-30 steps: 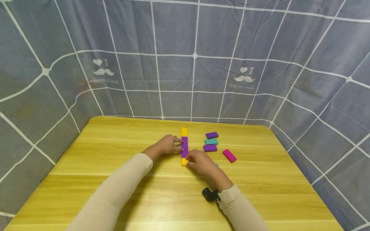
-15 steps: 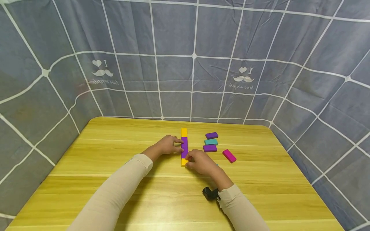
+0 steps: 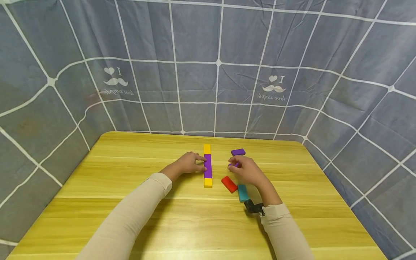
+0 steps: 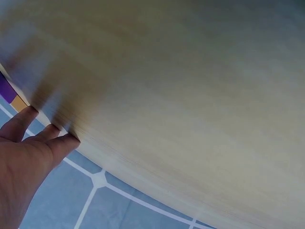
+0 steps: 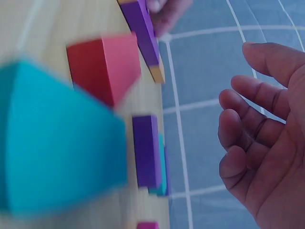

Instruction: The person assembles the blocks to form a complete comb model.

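Observation:
A straight row of blocks lies on the table in the head view: a far yellow block (image 3: pixel 207 148), a purple stretch (image 3: pixel 208 171) in the middle and a near yellow block (image 3: pixel 208 182). My left hand (image 3: pixel 188 162) rests at its left side, thumb and a fingertip touching the purple. In the left wrist view its fingertips meet the tabletop. My right hand (image 3: pixel 248 169) hovers over the loose blocks on the right, fingers loosely bent and holding nothing. Beneath it a purple block (image 5: pixel 147 151) partly shows, with a teal block (image 5: pixel 163 164) behind it; the hand hides that teal one in the head view.
A red block (image 3: pixel 229 184) and a teal block (image 3: pixel 242 193) lie right of the row's near end. Another purple block (image 3: pixel 238 152) sits farther back. A magenta block (image 5: pixel 147 225) shows at the right wrist view's lower edge. A grid-patterned curtain (image 3: pixel 198 83) surrounds the table.
My right hand has left the row's near yellow block and moved right and away from me, over the loose blocks. The red and teal blocks are uncovered. The left hand stays put.

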A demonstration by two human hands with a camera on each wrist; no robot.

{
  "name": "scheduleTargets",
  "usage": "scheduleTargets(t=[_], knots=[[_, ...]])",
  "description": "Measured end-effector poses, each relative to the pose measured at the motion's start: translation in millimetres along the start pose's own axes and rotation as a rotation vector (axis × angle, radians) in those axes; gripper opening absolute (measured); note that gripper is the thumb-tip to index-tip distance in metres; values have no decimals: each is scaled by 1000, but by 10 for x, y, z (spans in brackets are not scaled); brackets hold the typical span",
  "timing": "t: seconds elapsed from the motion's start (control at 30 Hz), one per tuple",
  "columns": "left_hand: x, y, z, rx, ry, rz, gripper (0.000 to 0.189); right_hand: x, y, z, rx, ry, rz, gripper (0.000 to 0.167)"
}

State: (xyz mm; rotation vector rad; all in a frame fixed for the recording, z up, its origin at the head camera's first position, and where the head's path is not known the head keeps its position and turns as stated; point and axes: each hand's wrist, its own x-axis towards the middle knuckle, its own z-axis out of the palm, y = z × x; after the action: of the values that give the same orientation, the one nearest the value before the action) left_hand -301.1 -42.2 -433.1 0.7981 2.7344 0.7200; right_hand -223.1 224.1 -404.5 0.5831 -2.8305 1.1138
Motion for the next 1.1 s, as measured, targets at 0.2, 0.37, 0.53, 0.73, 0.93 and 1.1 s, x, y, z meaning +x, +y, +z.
scheduleTargets(t=[0.2,0.37,0.53,0.73,0.93,1.1], knots=[[9,-1,16,-5,-1,2,47,-75,174,-204,-32,47,59,28],[17,7,13,-1,4,4,47,-130,349,-336,-75,72,86,30],[28,7,11,15,3,9,48,-218,537,-428,-78,72,119,34],[33,-1,9,20,4,-8,48,-319,734,-500,-60,75,143,35],[45,-15,18,13,6,10,48,-381,865,-562,-41,67,175,35],[35,-13,-1,0,10,22,47,-411,962,-581,-40,46,169,36]])
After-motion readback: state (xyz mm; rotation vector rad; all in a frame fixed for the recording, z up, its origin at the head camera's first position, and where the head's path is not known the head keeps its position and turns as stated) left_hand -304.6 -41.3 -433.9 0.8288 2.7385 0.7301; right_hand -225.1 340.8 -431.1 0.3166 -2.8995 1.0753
